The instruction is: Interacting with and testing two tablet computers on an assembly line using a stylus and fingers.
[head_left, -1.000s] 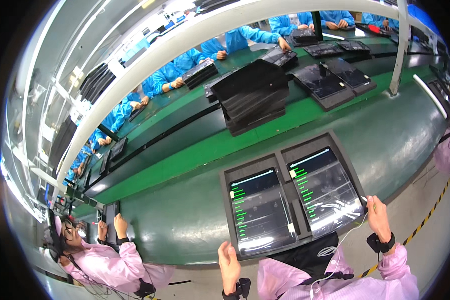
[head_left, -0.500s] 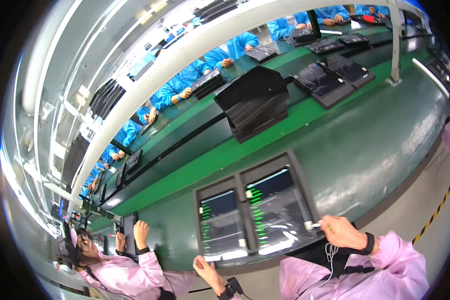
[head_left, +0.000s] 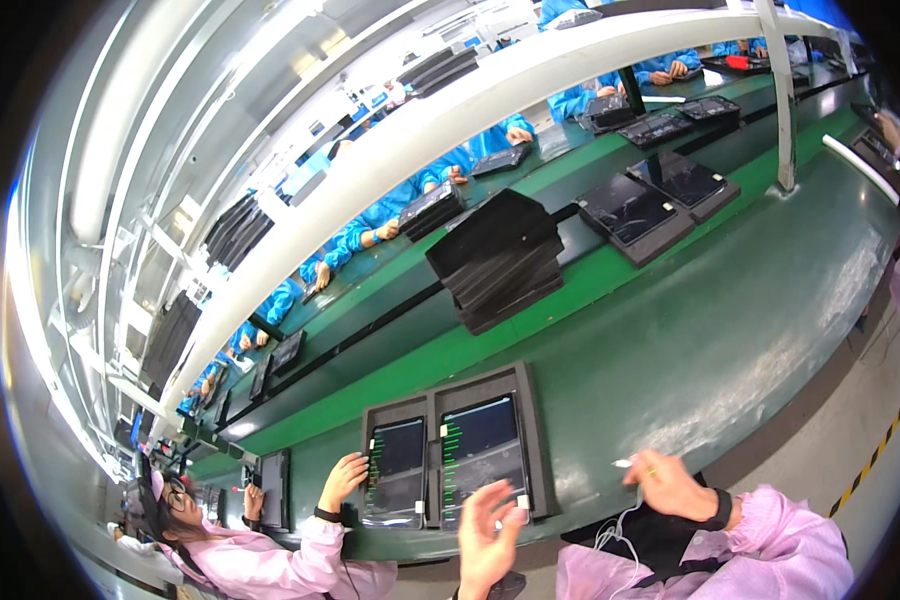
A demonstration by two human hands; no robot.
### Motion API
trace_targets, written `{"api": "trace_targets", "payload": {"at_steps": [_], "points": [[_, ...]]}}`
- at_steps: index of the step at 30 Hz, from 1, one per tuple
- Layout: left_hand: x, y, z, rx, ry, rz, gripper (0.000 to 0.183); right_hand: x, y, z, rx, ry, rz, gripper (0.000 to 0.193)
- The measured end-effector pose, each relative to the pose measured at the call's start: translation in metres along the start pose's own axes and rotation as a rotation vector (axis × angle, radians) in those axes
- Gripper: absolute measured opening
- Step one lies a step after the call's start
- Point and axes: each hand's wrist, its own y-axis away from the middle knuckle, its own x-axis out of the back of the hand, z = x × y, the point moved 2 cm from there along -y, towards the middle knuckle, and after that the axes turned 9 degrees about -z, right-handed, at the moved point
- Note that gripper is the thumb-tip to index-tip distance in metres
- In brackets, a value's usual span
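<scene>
A green bench (head_left: pixel 660 370) is bearing a grey rectangular foam tray (head_left: pixel 538 430) cradling two black glass tablets (head_left: pixel 398 450). The empty left hand (head_left: pixel 490 538) is hovering nearby; the right hand (head_left: pixel 667 487) is pinching a thin white cable (head_left: pixel 623 463), its slack loops possibly snagging if tugged.

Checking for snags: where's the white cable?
In the head view, the white cable is low, right of centre, its end in the right hand, loops over black cloth.
</scene>
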Motion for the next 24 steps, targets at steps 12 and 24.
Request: {"api": "trace_targets", "payload": {"at_steps": [12, 24], "points": [[-0.19, -0.275, -0.033, 0.44, 0.009, -0.458, 0.062, 0.15, 0.025, 0.082, -0.154, 0.177, 0.727, 0.035], [-0.211, -0.451, -0.115, 0.618, 0.021, -0.327, 0.049, 0.148, 0.029, 0.109, -0.208, 0.219, 0.628, 0.034]]}}
